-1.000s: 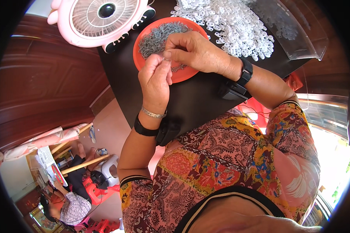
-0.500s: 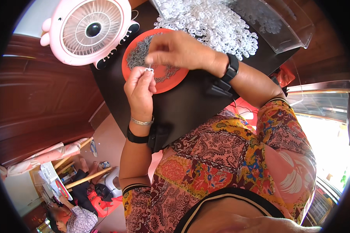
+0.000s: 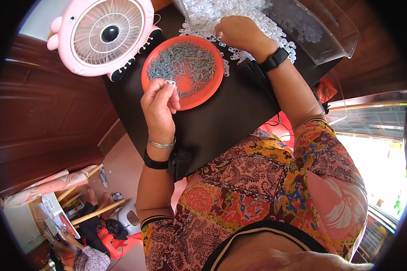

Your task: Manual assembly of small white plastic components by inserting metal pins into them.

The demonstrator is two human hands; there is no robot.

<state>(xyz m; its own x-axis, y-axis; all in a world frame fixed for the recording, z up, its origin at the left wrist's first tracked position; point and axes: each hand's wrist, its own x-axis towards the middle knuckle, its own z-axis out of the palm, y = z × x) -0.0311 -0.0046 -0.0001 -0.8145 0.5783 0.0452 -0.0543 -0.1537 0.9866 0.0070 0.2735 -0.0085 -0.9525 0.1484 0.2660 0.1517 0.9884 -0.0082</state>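
Observation:
My left hand (image 3: 160, 106) is closed in a pinch at the near left rim of a round orange plate (image 3: 214, 92). Between thumb and forefinger it grips a small white plastic piece with holes (image 3: 170, 83). The plate carries a heap of small grey screws (image 3: 167, 61) and a thin tan stick (image 3: 196, 58). Up and to the right, my right hand (image 3: 243, 34) is over the near side of a heap of flat white oval pieces (image 3: 282, 39). Its fingers are curled in; the tips are mostly hidden, so anything they hold cannot be made out.
A pink fan (image 3: 109, 34) stands left of the plate. A clear plastic bin (image 3: 325, 49) lies at the far right of the dark table (image 3: 212, 131), with white pieces in it. Another person (image 3: 88, 257) is at the lower left beside an orange-red stool (image 3: 113, 242).
My right hand has left the piece in my left hand and moved right and away, to the white heap. The left hand has barely shifted and keeps its pinch.

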